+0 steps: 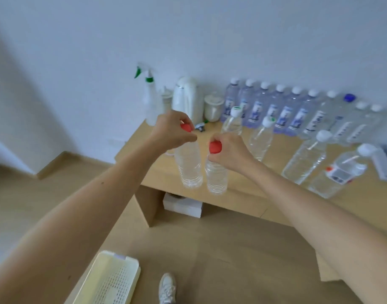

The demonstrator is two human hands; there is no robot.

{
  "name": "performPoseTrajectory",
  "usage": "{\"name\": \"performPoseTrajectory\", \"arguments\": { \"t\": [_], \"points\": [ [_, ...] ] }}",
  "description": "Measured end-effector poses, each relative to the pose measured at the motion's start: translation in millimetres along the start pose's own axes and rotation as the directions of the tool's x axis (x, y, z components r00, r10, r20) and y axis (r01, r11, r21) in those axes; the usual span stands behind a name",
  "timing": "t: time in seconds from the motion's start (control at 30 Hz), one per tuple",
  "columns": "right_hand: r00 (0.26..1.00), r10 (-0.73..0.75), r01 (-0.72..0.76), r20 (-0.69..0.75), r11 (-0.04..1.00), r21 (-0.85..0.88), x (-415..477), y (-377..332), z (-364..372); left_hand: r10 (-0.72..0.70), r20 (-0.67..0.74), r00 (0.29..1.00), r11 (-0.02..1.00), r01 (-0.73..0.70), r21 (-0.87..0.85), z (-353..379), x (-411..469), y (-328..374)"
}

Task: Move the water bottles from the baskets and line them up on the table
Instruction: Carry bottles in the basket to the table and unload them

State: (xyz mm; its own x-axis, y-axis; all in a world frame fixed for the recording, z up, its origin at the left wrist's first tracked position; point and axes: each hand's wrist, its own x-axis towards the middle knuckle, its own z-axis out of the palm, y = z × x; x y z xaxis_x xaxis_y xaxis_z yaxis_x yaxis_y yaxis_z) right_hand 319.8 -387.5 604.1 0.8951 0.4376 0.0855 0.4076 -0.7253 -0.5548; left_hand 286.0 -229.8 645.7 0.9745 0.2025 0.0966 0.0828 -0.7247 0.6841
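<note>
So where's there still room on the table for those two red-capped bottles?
On the table, bare wood shows front left, between its left edge and the clear white-capped bottles. The wall side is packed: spray bottle, jars, labelled bottles.

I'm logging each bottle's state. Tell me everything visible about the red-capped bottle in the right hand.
The red-capped bottle is clear ribbed plastic, unlabelled, upright. The right hand grips its top around the cap. Its base is over the table's front edge; resting or lifted, unclear. The left hand's matching bottle is close beside.
</note>
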Motion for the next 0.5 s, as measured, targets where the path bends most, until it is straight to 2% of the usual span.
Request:
{"name": "performPoseTrajectory", "arguments": {
  "t": [0.17,0.5],
  "points": [
    [0.986,0.108,-0.103,-0.127,0.994,0.047,17,31,-18,0.112,0.118,0.987,0.993,-0.115,0.021,18,59,18],
    [0.930,0.302,-0.286,-0.208,0.953,0.103,64,53,-13,0.180,0.223,0.958,0.984,-0.179,-0.024,53,123,-3]
  ]
}}
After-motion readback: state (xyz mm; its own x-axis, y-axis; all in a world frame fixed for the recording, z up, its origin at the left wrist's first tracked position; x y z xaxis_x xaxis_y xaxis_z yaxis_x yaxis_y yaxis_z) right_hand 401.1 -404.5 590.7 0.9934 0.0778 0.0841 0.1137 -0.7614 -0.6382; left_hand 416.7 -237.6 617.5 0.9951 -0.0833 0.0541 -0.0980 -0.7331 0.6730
